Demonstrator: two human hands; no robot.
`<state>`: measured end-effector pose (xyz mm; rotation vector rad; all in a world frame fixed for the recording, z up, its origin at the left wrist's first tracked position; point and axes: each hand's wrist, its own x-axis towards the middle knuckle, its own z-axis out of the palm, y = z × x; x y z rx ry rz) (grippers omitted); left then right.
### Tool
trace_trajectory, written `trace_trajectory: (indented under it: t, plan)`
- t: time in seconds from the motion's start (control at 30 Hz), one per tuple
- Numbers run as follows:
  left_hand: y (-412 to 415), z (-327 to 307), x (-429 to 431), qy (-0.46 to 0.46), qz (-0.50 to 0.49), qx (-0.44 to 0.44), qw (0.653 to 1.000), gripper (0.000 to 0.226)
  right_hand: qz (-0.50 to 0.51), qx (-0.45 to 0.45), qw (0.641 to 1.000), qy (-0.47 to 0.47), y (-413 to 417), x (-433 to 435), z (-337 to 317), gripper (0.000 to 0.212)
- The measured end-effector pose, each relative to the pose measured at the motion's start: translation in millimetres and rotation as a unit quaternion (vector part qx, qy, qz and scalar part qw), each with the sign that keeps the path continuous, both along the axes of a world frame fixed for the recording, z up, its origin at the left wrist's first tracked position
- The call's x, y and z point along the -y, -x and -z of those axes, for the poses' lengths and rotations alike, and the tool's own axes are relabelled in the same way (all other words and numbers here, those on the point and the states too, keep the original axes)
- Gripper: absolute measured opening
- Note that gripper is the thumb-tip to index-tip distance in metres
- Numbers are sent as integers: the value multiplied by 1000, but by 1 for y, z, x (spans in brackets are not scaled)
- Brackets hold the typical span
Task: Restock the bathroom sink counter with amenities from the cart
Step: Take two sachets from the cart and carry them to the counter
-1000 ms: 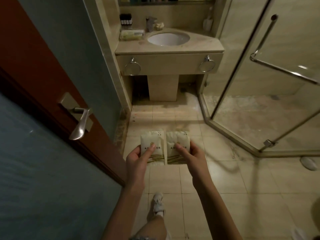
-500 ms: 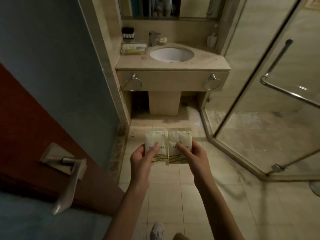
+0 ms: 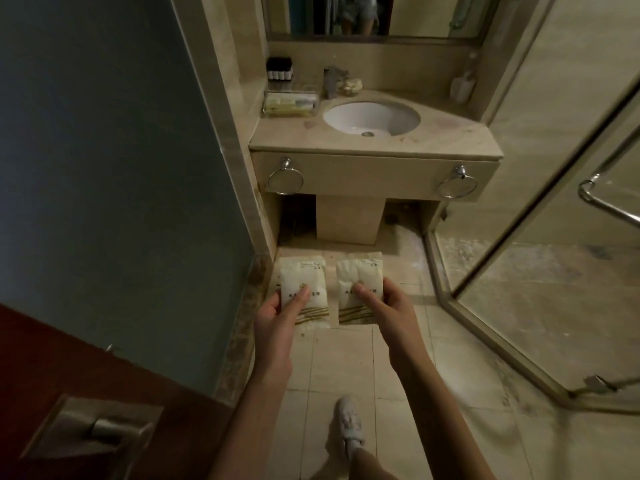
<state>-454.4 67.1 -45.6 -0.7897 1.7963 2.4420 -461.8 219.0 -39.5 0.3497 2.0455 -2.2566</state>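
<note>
1. Two white amenity packets with gold stripes near their lower edges are held side by side in the air above the tiled floor [image 3: 339, 362], in front of the vanity and well short of it.
2. The left packet [image 3: 302, 273] sits in the left hand [image 3: 277, 317]: the thumb presses on its printed face and the fingers curl underneath, pinching it.
3. The right packet [image 3: 360, 271] is pinched the same way by the right hand [image 3: 391, 306], thumb on top and fingers wrapped round its right edge.
4. The packets lie close together with a narrow gap between them, both roughly flat with their faces up.
5. Ahead stands the sink counter [image 3: 450, 142], a beige stone top with a white oval basin [image 3: 372, 117] set into it.
6. At the counter's back left a clear tray [image 3: 291, 105] holds small packaged items; behind it stands a row of small dark-capped bottles [image 3: 280, 69].
7. A faucet [image 3: 330, 81] and a small dish [image 3: 350, 85] sit behind the basin, and a white bottle [image 3: 462, 89] stands at the back right corner.
8. Two chrome towel rings [image 3: 285, 180] hang on the counter's front panel, one at each end.
9. A mirror [image 3: 415, 13] hangs above the counter.
10. A glass shower enclosure [image 3: 540, 271] with a metal handle [image 3: 604, 206] fills the right side.
11. A reddish-brown door [image 3: 69, 358] with a metal handle plate [image 3: 91, 427] lies at the lower left.
12. The person's white shoe [image 3: 349, 424] rests on the tiles between the forearms.
</note>
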Motion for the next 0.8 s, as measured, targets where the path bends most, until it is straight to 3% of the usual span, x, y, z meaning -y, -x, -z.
trace_trajectory:
  t: [0.27, 0.43, 0.8]
  plan:
    - [89, -15, -20, 9, -5, -21, 1000, 27, -9, -16, 1000, 8, 103, -24, -12, 14]
    - [145, -16, -39, 23, 2, -29, 999, 38, -25, -22, 999, 12, 161, -40, -16, 19]
    - [210, 0, -31, 34, -46, 19, 998, 30, -90, 11, 996, 15, 240, -25, 5, 10]
